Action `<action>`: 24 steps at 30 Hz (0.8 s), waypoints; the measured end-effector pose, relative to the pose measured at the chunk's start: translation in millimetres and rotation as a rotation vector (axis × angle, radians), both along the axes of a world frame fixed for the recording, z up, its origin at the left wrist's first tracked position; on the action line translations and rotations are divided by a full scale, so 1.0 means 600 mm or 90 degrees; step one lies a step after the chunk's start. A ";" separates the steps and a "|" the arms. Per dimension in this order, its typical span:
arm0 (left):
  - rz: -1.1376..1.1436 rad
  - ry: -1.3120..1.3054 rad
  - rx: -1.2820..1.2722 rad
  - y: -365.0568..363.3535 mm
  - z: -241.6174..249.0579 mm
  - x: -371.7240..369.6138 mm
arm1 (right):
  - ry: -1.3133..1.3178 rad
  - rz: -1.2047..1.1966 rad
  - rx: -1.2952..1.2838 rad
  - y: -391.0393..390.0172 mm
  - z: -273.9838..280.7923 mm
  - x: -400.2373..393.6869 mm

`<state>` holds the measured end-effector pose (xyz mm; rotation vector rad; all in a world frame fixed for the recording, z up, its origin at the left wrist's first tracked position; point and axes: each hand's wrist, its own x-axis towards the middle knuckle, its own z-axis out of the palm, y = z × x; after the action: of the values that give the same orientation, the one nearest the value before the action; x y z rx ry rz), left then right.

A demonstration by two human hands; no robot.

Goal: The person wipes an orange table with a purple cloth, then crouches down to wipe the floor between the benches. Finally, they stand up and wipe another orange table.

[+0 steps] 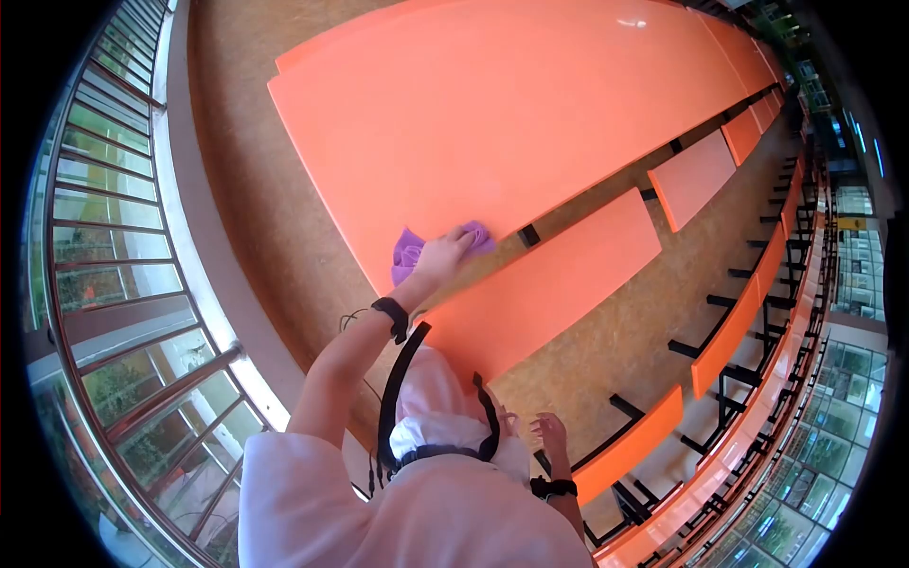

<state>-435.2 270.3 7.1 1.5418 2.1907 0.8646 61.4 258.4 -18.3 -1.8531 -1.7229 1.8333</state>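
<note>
My left hand (447, 257) presses a crumpled purple cloth (408, 252) against the top of a long orange table (473, 123), close to its near corner. Its fingers are closed over the cloth, which sticks out on both sides of the hand. A dark band circles the left wrist. My right hand (549, 434) hangs low beside my body, away from the table, its fingers loosely bent and apart with nothing visible in them. The right wrist also carries a dark band.
An orange bench (559, 275) runs along the table's right side, close to my legs. More orange benches (634, 445) on black legs stand to the right. A metal railing (123, 284) borders the left side, above a pale ledge (204, 265). The floor (246, 161) is brownish.
</note>
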 end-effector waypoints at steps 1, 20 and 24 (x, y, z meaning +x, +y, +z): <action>-0.001 0.001 0.003 -0.009 0.005 0.001 | 0.001 -0.001 0.003 0.013 -0.002 -0.012; 0.420 0.000 0.024 -0.059 -0.011 -0.077 | 0.013 -0.042 0.040 0.085 -0.021 -0.003; 0.124 -0.054 0.056 0.011 -0.021 0.026 | 0.072 -0.085 0.065 0.077 -0.032 0.019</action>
<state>-419.4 276.9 -5.4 1.3178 2.2959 1.0786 73.0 304.8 -37.3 -1.7451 -1.5841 1.7301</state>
